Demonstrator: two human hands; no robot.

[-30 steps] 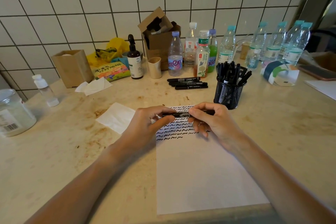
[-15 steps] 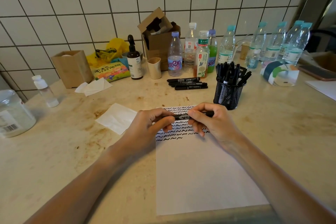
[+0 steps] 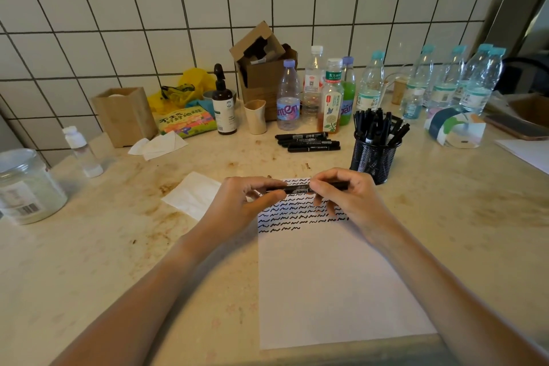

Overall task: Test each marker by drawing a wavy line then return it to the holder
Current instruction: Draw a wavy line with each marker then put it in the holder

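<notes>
Both my hands hold one black marker [image 3: 297, 189] level above the top of a white sheet of paper [image 3: 332, 282]. My left hand [image 3: 240, 205] pinches its left end and my right hand [image 3: 347, 199] grips its right part. Rows of black wavy lines [image 3: 294, 215] cover the sheet's upper part, partly hidden by my hands. A black mesh holder [image 3: 375, 159] full of black markers stands just right of and behind my right hand. Several more black markers [image 3: 309, 142] lie side by side on the table behind the sheet.
White tissues [image 3: 193, 194] lie left of the sheet. Along the tiled wall stand several plastic bottles [image 3: 288, 104], a brown pump bottle [image 3: 225, 104], cardboard boxes [image 3: 261, 68], a cup [image 3: 256, 116] and a snack bag [image 3: 185, 122]. A jar [image 3: 28, 187] sits far left, a tape roll [image 3: 454, 128] far right.
The view has shifted only slightly. My hands keep hold of the marker over the wavy lines, with the fingers of both hands closing in a little toward its middle.
</notes>
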